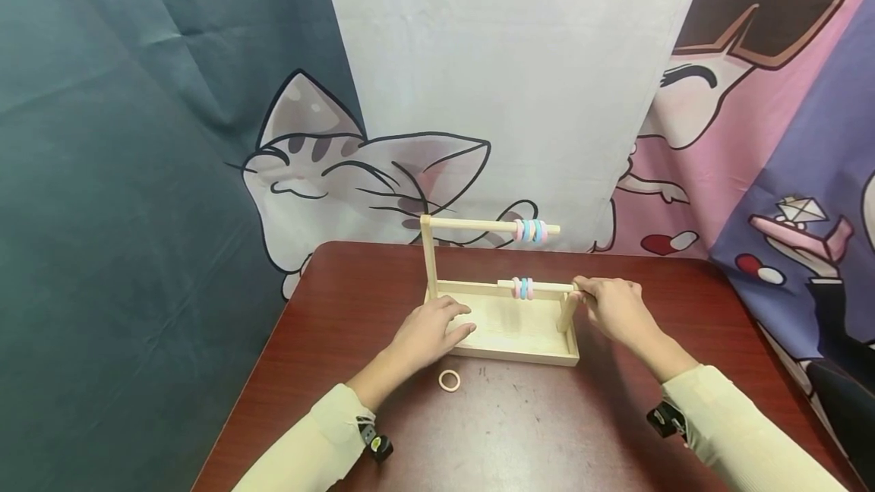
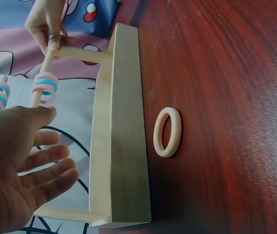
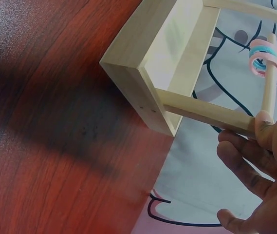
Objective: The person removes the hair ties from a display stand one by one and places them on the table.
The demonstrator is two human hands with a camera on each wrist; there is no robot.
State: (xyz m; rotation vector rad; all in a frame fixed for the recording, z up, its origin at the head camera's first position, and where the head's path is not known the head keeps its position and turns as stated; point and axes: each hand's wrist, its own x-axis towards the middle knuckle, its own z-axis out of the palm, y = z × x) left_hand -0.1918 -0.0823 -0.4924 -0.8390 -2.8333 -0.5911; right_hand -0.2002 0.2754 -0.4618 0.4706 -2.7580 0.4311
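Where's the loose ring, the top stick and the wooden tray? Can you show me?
Loose ring (image 2: pixel 175 132): left wrist view, on the right-hand side of its band.
Top stick (image 1: pixel 472 225): head view, on its bare middle stretch.
Wooden tray (image 1: pixel 509 330): head view, on its bare floor.

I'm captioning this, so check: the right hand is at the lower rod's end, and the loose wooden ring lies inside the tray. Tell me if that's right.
Not quite: the loose wooden ring lies on the table, outside the tray, as the left wrist view shows. The right hand is at the end of the lower rod.
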